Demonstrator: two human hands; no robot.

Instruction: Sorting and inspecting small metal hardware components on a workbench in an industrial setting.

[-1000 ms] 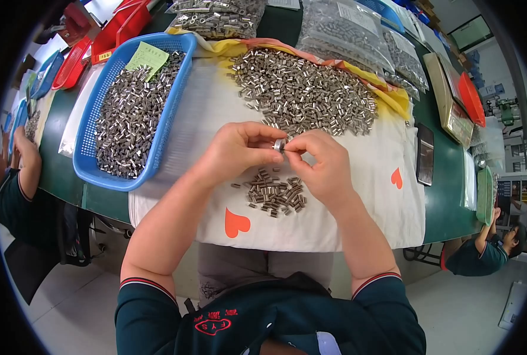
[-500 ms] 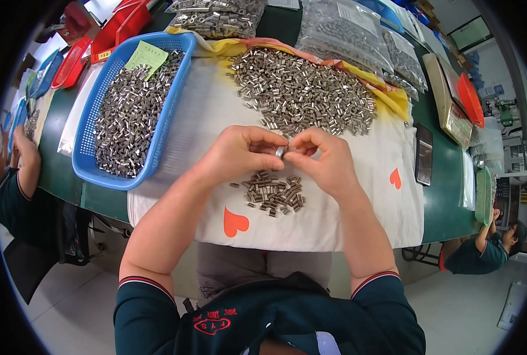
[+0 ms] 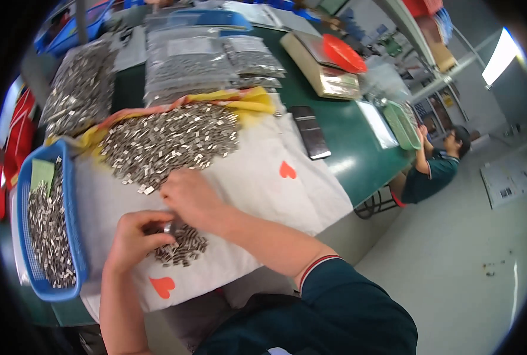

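Note:
My left hand (image 3: 132,239) is pinched shut around a small shiny metal piece (image 3: 168,227), which shows at the thumb and fingertips. Just above and to the right, my right hand (image 3: 191,196) has its fingers curled down at the near edge of a large heap of small metal sleeves (image 3: 174,139). What those fingers hold, if anything, is hidden. A smaller pile of the same sleeves (image 3: 183,247) lies below both hands. Under everything spreads a white cloth (image 3: 257,219) with red hearts.
A blue basket (image 3: 79,236) full of metal pieces, with a green note, stands left. Bagged parts (image 3: 183,65) lie behind the heap. A black phone (image 3: 310,133) and a scale with a red tray (image 3: 343,53) sit right. A co-worker (image 3: 432,171) sits farther right beside a green basket (image 3: 400,125).
The view has swung to the right, shifting the table leftward. My right hand has parted from the left and reached the big heap's edge. The left still pinches the shiny piece.

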